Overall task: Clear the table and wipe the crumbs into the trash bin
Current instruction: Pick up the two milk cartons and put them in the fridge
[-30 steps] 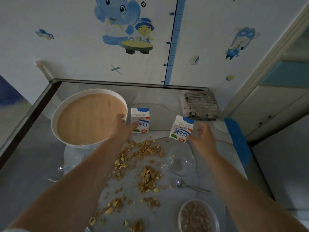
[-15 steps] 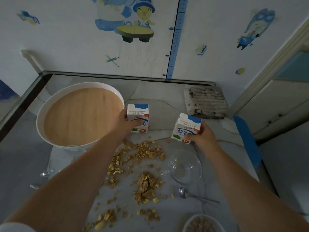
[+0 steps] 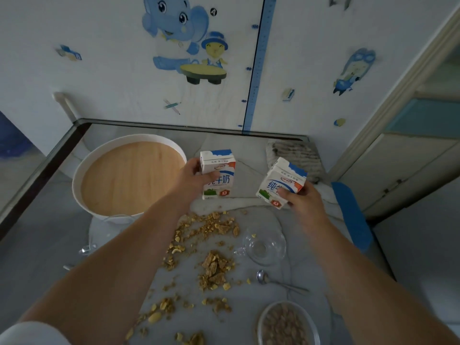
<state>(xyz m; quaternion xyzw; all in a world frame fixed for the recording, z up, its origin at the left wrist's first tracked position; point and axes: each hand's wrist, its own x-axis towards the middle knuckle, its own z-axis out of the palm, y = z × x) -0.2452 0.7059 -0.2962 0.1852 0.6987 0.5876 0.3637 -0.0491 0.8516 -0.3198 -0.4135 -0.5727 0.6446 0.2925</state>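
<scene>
Both milk cartons have come up off the table since a moment ago — the left hand [image 3: 196, 179] grips the left carton [image 3: 220, 170], the right hand [image 3: 302, 197] the tilted right carton [image 3: 281, 181], fingers wrapped around each — while crumbs [image 3: 214, 267], glass bowl [image 3: 265, 247], spoon [image 3: 278, 282] and cereal bowl [image 3: 286, 324] at the near edge remain, the cloth [image 3: 293, 155] lying unused in the far right corner.

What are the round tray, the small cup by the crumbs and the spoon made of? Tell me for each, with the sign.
Round tray: seemingly a wood-grain base in a matte white rim, perhaps plastic. Small cup: clear glass or plastic, since the table shows through it. Spoon: likely polished metal, given its bright glint.
</scene>
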